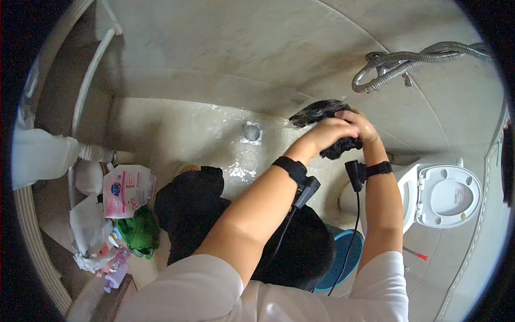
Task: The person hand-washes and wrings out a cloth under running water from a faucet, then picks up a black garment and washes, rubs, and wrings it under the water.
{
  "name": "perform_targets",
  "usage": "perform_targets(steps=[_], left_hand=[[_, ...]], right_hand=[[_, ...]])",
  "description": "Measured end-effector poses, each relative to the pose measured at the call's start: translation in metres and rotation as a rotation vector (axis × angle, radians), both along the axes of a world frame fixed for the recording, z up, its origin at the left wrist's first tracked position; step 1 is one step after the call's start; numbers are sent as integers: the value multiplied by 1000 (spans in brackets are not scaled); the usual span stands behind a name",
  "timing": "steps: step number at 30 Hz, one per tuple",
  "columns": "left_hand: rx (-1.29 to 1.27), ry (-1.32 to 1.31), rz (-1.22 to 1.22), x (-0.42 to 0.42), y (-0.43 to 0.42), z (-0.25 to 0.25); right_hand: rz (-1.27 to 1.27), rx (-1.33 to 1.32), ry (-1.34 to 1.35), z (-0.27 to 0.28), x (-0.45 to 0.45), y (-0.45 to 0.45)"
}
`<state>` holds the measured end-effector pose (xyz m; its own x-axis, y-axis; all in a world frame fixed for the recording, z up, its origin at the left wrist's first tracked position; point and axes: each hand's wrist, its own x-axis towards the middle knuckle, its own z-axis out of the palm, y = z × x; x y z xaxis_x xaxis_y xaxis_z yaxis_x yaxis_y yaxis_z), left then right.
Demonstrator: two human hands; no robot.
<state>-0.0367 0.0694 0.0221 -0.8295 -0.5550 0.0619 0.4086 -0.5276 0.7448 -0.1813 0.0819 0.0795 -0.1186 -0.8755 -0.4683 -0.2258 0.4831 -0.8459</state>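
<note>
Head view: L hand (330, 133) + R hand (365, 124) both closed on 1 bunched black cloth (341, 148), out in front near wall, above wet floor (188, 123); finger ends partly hidden. Two-handed hold prob. because bundle is floppy & wet; held fwd of black trousers (185, 212), presumably so drips miss them & land on floor. Count: 2 wrist straps (289, 169), 1 per arm; 1 floor drain (251, 131), L of cloth; 1 toilet (449, 206) at R; 1 blue bucket (343, 260) by R forearm; 1 pink-white pouch (126, 190) + 1 green bag (140, 231) at far L, likely kept aside from splash. Shower hose (450, 51) looped on wall, prob. to stay off floor.
</note>
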Motion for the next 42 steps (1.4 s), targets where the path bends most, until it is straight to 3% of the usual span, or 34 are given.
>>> perform_targets(steps=[1,3,5,7,9,11,13,14,15,16,17,20,21,23,24,27,29,30,33,35,36,37,39,40,41,42], left_hand=[[251,-77,-98,9,-6,-5],[656,-89,-33,11,-15,-25],[889,-138,278,12,-15,-35],[1061,-160,331,16,-26,-29],[971,156,193,32,-35,-3],[927,184,250,10,-44,-41],[968,237,160,-12,-48,-71],[972,257,206,-17,-42,-67],[974,279,250,-16,-36,-57],[949,122,314,-7,-32,-38],[1025,220,309,-5,-28,-34],[923,506,-10,27,-28,-24],[962,532,3,9,-29,-44],[692,617,230,-35,-35,-83],[962,559,311,3,-18,-32],[973,296,434,-17,-25,-37],[708,-298,535,-12,-25,-14],[649,-303,545,-19,-25,-19],[606,-290,560,-19,-15,-17],[472,-314,580,-14,-14,-10],[514,-188,564,-14,-15,-12],[502,-283,562,-14,-20,-19],[870,-130,523,-13,-28,-37],[869,-134,536,-10,-30,-42],[905,43,464,-9,-28,-46],[936,221,387,-9,-26,-50]], right_hand=[[-6,-130,55,-2,1,1],[-45,-83,6,4,5,1],[-44,-141,-61,19,26,5],[108,-85,-44,28,37,7],[254,-59,66,31,46,14],[356,-18,198,28,40,15],[6,-221,141,14,31,12],[-69,-348,233,28,57,13],[-58,-344,228,20,65,13],[111,-505,495,10,70,15],[279,-662,762,2,75,18],[239,-720,768,1,116,16],[235,-708,815,-1,120,13],[101,-795,800,-3,127,-1],[40,-740,823,-14,113,-9],[-142,-603,706,-25,82,-21],[-229,-516,772,-29,61,-23],[-250,-554,659,-40,46,-21],[-469,-318,395,-45,39,-12],[-518,-249,245,-53,26,-7],[-452,-332,101,-59,18,-2],[-426,-297,118,-53,22,-1],[-232,-433,194,-38,46,8],[-92,-475,333,-27,61,10],[46,-512,476,-14,77,13],[58,-505,405,0,105,15]])
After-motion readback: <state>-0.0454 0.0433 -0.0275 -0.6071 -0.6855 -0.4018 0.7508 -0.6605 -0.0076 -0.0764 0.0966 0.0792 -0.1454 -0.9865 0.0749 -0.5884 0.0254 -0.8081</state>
